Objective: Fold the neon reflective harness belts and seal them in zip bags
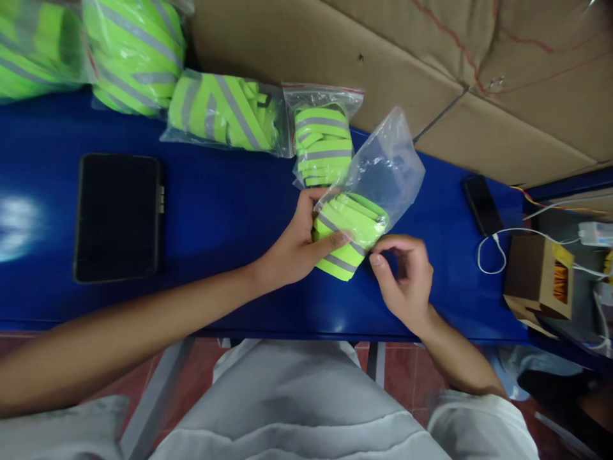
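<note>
My left hand (306, 246) is closed around a folded neon-yellow reflective strap bundle (352, 220) with grey stripes, its thumb across the front. A clear plastic bag (387, 163) covers part of this bundle, and its loose end points up and to the right. The lower end of the bundle appears to stick out of the bag. Beside the bundle's right edge, my right hand (405, 275) has thumb and index finger pinched together at what looks like the bag's edge. Just behind lies another bagged reflective strap bundle (323, 144).
More bagged neon bundles (220, 112) line the back of the blue table (215, 217). A black tablet (118, 217) lies at left. To the right are a phone (483, 204), a white cable (500, 255) and a cardboard box (536, 275). Brown covered panels (297, 45) stand behind.
</note>
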The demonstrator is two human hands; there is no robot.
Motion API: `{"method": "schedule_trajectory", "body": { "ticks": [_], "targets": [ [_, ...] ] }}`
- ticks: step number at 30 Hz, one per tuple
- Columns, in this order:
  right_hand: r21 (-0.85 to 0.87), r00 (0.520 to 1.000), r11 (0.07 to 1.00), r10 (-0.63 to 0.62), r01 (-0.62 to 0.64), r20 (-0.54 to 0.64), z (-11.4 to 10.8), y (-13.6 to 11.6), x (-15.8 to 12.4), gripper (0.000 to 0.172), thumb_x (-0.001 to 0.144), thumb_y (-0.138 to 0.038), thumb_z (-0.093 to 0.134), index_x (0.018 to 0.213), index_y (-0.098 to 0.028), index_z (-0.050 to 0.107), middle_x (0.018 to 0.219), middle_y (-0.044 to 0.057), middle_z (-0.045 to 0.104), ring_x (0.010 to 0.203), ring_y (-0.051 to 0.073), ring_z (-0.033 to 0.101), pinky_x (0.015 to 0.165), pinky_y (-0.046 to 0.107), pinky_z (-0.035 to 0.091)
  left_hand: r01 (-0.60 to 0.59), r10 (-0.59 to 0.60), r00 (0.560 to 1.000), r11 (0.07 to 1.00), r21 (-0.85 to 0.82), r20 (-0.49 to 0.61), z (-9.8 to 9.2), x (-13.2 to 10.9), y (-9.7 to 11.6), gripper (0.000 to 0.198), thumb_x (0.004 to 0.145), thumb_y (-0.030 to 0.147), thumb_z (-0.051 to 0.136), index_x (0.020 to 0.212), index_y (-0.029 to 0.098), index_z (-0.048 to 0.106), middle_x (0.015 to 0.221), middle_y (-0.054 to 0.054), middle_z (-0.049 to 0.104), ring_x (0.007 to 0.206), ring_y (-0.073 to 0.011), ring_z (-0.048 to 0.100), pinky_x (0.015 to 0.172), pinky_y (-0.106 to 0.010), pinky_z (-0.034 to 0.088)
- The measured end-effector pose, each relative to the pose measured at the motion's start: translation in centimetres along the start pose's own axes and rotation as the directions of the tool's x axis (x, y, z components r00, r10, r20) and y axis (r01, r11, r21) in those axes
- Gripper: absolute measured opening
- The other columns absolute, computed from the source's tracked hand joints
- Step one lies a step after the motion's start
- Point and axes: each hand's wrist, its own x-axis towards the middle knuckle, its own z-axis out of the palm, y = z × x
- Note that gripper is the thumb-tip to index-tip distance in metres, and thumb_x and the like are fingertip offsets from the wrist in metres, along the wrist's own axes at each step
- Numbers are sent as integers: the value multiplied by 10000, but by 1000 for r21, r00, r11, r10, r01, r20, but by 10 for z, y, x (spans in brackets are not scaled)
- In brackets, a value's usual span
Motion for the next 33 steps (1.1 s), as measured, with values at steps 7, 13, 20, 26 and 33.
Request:
{"method": "schedule_trajectory", "body": {
  "ticks": [7, 13, 20, 26, 33],
  "targets": [
    [368, 939, 875, 231, -315, 255, 13, 14, -4, 517, 947, -296, 777, 1383, -311, 499, 1284, 48, 714, 1150, 193, 726, 1023, 372, 617, -24, 24, 1000, 1000, 0, 10, -1, 1, -3, 718, 886, 405, 836, 1411, 258, 369, 1229, -65, 618, 1151, -213, 630, 962, -328, 564],
    [489, 948, 812, 272, -320, 168, 19, 5, -2, 488, 883, -354, 850, 1274, -307, 562, 1202, 18, 749, 1111, 172, 740, 956, 319, 630, -4, 4, 1000, 1000, -25, 15, 2, -1, 2, 691, 908, 398, 811, 1433, 239, 391, 1391, -105, 573, 1282, -240, 596, 1087, -359, 533],
    [275, 978, 945, 202, -179, -59, 7, 5, 6, 211, 961, -286, 764, 1153, -275, 677, 1068, 6, 778, 967, 144, 765, 834, 270, 632, 169, -172, 985, 962, -214, 5, 7, -4, 5, 631, 866, 389, 856, 1323, 280, 435, 1216, -25, 600, 1066, -175, 633, 893, -295, 592],
    [-352, 962, 911, -260, 215, -85, -3, 7, 7, 109, 992, -186, 700, 1088, -225, 668, 984, 30, 790, 883, 160, 763, 771, 280, 579, 326, -338, 941, 874, -361, 32, 11, -4, 16, 579, 833, 354, 885, 1258, 277, 499, 1110, 12, 638, 964, -144, 646, 795, -238, 581],
    [-688, 931, 629, -291, 361, 223, 2, -3, 10, 220, 1036, -200, 585, 823, -210, 528, 612, -39, 556, 522, 115, 527, 537, 296, 364, 261, -314, 945, 894, -363, -92, 10, 0, 14, 624, 792, 338, 913, 1261, 259, 509, 1099, 15, 634, 941, -130, 628, 806, -234, 569]
  ]
}}
